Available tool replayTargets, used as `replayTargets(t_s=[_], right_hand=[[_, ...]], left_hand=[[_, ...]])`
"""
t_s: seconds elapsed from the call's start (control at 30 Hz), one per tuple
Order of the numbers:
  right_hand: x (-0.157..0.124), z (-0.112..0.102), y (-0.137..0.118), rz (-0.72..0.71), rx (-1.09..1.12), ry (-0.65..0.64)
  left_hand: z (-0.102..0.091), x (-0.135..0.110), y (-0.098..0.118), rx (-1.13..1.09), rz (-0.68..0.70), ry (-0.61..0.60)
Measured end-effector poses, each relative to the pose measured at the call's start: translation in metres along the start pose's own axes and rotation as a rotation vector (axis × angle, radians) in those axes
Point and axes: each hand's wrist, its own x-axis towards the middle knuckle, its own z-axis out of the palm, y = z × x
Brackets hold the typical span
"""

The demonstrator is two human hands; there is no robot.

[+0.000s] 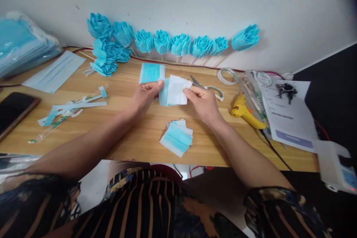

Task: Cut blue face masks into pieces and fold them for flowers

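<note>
My left hand (146, 95) and my right hand (203, 102) both pinch a small folded piece of mask fabric (175, 91), white on top with a blue layer beneath, held just above the wooden table (134, 137). The left fingers grip its left edge, the right fingers its right corner. A blue face mask (152, 72) lies flat just behind the left hand. A small stack of cut blue-and-white squares (177, 137) rests on the table in front of my hands. Scissors (208, 87) lie partly hidden behind my right hand.
Blue fabric flowers (167, 42) on sticks lean along the wall. A yellow glue gun (245, 111), tape roll (228, 75), papers (290, 115) and keys (286, 89) sit right. Left: cut strips (69, 109), a flat mask (54, 70), a phone (13, 111), packed masks (19, 44).
</note>
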Motion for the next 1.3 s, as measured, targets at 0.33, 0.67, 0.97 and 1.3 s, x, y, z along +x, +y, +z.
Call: replayTargets(t_s=[0.33,0.67,0.97,1.3], right_hand=[[0.012,-0.007,0.011,0.023,0.112,0.297],[-0.009,-0.003,-0.006,-0.645,-0.436,0.273],[-0.009,-0.005,-0.003,-0.668,-0.450,0.307],[-0.009,-0.002,-0.003,-0.649,-0.447,0.433]], left_hand=[[0.000,0.002,0.006,-0.064,-0.106,-0.019],[0.008,-0.011,0.012,-0.152,-0.256,-0.267],[0.008,-0.006,0.012,-0.160,-0.268,-0.230],[0.008,-0.008,0.012,-0.160,-0.294,-0.259]])
